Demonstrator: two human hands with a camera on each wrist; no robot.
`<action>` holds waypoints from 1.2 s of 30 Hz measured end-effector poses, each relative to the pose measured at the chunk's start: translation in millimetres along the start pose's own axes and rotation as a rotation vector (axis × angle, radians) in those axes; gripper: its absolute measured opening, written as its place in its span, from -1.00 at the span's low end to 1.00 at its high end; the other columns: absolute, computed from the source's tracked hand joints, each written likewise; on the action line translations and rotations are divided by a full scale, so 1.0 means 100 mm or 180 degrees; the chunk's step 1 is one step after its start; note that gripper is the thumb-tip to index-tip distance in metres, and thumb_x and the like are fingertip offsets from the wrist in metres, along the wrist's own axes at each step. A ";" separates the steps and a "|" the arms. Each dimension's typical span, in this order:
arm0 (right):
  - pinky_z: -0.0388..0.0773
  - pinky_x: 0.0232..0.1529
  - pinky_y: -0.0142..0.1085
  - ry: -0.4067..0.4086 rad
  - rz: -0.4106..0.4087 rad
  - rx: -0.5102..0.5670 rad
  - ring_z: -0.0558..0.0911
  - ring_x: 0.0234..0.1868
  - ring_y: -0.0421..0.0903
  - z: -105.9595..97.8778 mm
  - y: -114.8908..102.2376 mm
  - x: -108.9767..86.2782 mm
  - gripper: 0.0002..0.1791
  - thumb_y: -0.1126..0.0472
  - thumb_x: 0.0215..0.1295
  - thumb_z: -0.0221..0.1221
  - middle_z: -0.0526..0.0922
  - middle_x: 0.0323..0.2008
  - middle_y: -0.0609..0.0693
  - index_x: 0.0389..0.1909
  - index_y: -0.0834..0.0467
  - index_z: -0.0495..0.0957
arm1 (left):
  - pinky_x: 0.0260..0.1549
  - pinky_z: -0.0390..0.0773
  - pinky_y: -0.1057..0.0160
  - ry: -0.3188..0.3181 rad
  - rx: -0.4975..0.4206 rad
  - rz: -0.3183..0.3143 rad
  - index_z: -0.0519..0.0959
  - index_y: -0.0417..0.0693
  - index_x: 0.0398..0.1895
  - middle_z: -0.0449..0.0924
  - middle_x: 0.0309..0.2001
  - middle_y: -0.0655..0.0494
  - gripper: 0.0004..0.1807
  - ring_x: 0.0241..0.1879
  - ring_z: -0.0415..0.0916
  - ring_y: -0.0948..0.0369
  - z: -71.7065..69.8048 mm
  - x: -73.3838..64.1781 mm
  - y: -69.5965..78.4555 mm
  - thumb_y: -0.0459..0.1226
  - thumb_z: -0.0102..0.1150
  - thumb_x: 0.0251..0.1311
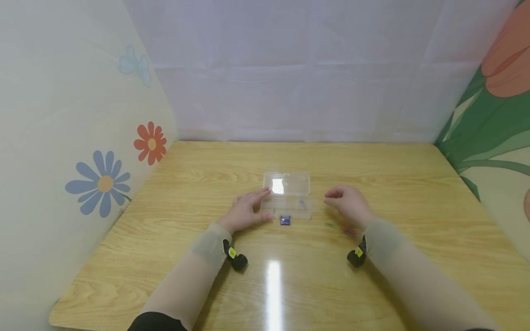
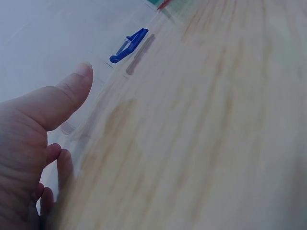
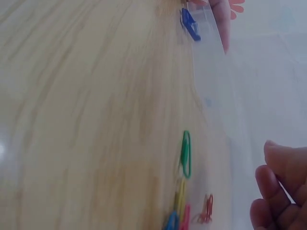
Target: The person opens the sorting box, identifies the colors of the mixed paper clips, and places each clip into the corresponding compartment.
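Note:
A clear plastic box (image 1: 306,212) stands on the table, its lid (image 1: 298,184) folded back. My left hand (image 1: 246,211) holds the box's left end, thumb along the front and fingers toward the back. A blue latch-like piece (image 2: 129,46) juts from the front edge. Something small and blue (image 1: 302,202) lies inside at the right. My right hand (image 1: 349,202) hovers right of the box, fingers bent, nothing visible between thumb and index finger. Below it lie paper clips: green (image 3: 186,154), yellow (image 3: 180,197), blue (image 3: 171,221), pink (image 3: 185,218) and red (image 3: 207,209).
The wood-grain table (image 1: 207,174) reaches back to a pale wall covering (image 1: 248,92). Painted flowers (image 1: 105,184) decorate the left wall, and a large tulip (image 1: 507,59) the right. Each wrist wears a small black camera (image 1: 238,262).

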State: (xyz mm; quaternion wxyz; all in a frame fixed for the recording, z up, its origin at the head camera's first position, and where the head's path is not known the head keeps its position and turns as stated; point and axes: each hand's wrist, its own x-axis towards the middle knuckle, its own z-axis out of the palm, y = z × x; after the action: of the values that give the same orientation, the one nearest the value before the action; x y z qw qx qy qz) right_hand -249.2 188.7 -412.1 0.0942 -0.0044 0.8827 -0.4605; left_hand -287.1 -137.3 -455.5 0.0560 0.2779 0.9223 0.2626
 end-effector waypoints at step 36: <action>0.35 0.00 -0.02 -0.0549 0.0615 -0.0048 0.45 -0.05 0.04 -0.42 0.49 -0.42 -0.70 0.19 0.13 0.34 0.55 -0.12 0.09 -0.13 0.20 0.58 | 0.34 -0.15 -0.10 -0.0017 0.0030 -0.0015 0.08 0.27 0.50 -0.08 0.49 0.39 -0.09 0.44 -0.01 0.11 0.02 0.02 -0.04 0.24 0.17 0.12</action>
State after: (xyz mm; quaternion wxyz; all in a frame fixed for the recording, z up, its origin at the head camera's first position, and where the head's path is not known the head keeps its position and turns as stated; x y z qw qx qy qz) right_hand -211.3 255.4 -422.0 0.2137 0.0403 0.8710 -0.4405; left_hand -289.9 -138.2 -458.9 0.0578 0.2767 0.9240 0.2573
